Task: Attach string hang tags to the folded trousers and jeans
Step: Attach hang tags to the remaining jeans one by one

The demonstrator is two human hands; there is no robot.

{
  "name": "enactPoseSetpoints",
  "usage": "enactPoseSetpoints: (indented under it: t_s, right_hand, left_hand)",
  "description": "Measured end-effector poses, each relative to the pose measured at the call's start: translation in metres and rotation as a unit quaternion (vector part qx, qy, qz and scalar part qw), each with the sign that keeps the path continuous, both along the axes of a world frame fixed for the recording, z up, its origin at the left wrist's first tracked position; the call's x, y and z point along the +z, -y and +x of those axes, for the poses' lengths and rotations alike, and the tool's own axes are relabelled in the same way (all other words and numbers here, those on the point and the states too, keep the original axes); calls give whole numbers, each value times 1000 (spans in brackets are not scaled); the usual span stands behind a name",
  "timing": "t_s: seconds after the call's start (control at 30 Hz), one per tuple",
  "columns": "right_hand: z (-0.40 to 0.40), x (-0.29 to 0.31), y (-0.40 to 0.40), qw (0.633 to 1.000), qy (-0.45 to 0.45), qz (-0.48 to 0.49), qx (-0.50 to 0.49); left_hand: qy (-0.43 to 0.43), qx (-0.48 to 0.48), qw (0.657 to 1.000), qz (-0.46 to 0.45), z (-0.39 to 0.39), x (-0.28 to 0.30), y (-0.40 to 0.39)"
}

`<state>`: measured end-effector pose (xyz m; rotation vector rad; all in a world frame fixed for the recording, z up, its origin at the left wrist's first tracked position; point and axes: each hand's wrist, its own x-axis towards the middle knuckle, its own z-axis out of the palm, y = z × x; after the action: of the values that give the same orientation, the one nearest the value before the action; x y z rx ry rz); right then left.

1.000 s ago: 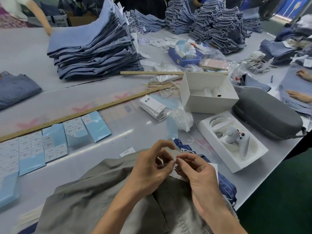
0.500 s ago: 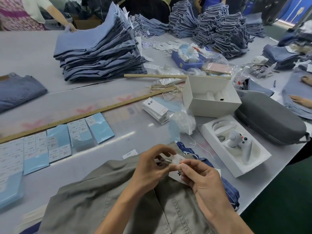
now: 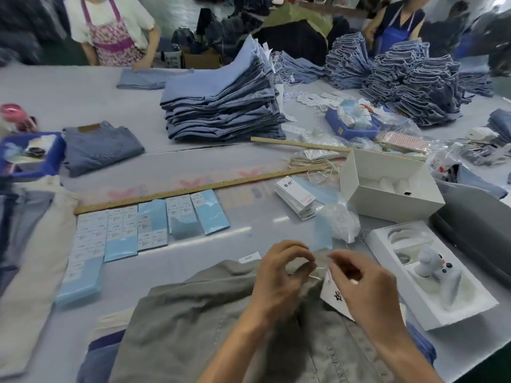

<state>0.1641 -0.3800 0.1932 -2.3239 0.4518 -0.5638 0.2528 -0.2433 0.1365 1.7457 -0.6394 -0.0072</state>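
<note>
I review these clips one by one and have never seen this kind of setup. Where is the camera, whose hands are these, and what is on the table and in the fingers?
There is no machine here. The single view comes from a camera worn on a person's head, looking down at their own bare hands. The left hand and right hand work over grey folded trousers. Both pinch a thin white string that seems tied to a white hang tag lying on the trousers; motion blur hides the detail. On the table lie a stack of blue jeans, a long wooden ruler, rows of blue label sheets, a pile of white tags and an open white box. Other workers stand at the far side.
</note>
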Motion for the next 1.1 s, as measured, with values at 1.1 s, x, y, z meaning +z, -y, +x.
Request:
enactPoseSetpoints:
  t_s: [1.1]
  right_hand:
    - [156, -189, -588, 908, -317, 102, 255]
  left_hand:
    - [-400, 444, 696, 397, 74, -140, -698]
